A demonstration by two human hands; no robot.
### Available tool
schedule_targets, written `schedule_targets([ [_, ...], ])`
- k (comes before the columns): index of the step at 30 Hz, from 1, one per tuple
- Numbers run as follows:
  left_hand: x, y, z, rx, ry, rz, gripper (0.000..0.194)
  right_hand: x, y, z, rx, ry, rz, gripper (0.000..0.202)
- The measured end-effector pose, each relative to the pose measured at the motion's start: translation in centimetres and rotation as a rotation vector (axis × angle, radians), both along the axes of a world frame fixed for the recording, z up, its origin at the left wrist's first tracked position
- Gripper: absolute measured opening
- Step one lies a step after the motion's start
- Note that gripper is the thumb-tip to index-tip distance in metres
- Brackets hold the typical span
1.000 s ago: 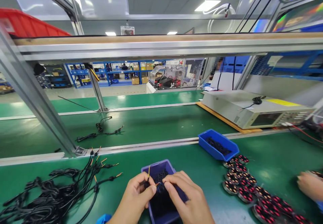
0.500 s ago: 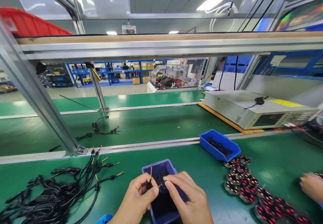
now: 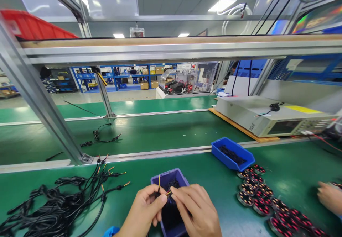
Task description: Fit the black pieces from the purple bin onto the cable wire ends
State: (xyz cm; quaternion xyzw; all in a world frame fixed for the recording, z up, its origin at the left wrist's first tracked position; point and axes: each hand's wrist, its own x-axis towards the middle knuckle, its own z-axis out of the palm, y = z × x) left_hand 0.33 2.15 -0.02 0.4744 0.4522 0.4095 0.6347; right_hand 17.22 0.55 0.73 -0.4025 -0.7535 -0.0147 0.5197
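Over a purple bin (image 3: 166,177) with black parts inside, my left hand (image 3: 146,208) pinches a black cable end (image 3: 157,194) whose thin yellow wire points up. My right hand (image 3: 196,208) is closed at the fingertips on the short coloured wires (image 3: 168,193) beside it. The two hands nearly meet above the bin. Whether the right fingertips also hold a small part is too small to tell.
A pile of black cables (image 3: 53,205) lies left. To the right are a blue bin (image 3: 232,154) of black pieces, several round coils (image 3: 263,194), and another person's hand (image 3: 330,196). A grey instrument (image 3: 267,116) stands behind; a metal post (image 3: 50,105) rises left.
My right hand has shifted slightly left, its fingers now closer together over the coloured wires. The left hand has barely moved.
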Motion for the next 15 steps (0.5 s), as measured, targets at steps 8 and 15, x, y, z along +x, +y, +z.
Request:
schedule_targets([
  [8,-0.1,-0.1,0.7,-0.024,-0.068,-0.008,0.051,0.0,0.2,0.7,-0.124,0.138,0.075,0.02],
  [15,-0.1,-0.3,1.2,-0.007,-0.066,-0.025,0.052,0.1,0.3,0.7,-0.092,0.077,0.087,0.018],
])
